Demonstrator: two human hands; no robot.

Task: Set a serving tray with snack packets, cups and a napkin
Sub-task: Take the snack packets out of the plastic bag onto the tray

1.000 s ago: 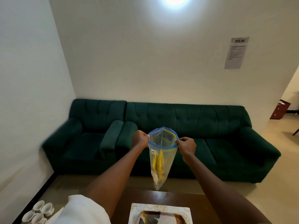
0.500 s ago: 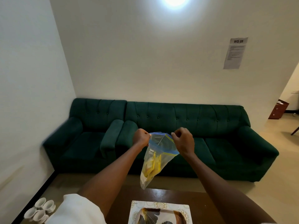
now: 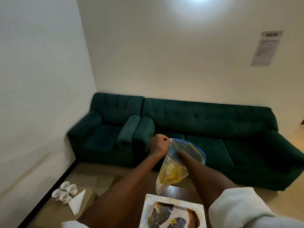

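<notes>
Grip, left: your left hand (image 3: 159, 146) is pinched shut on the blue zip rim of the clear bag (image 3: 178, 163), holding its mouth up and open.
Grip, right: your right hand (image 3: 178, 154) is pushed into the bag's mouth, wrist at the rim; seen only through the plastic, so you cannot tell whether its fingers are spread or closed on anything.
Snack packets: the yellow snack packets (image 3: 171, 174) sit bunched in the lower half of the bag, below and slightly left of your right hand.
Key relation: the bag's long axis hangs from the rim down and to the left, so the packets lie straight along your right forearm's line of reach; your right hand is the nearer one, your left only steadies the rim.
Tray: the patterned tray (image 3: 171, 201) lies directly under the bag's bottom corner, on the dark wooden desk (image 3: 184, 191), apart from the bag.
Cups and napkin: four white cups (image 3: 65, 191) cluster on the floor at far left, with the folded white napkin (image 3: 77, 201) just beside them, well apart from the tray.
Room: a green sofa (image 3: 205, 129) runs along the white back wall, and a printed notice (image 3: 265, 48) hangs on that wall at upper right.
</notes>
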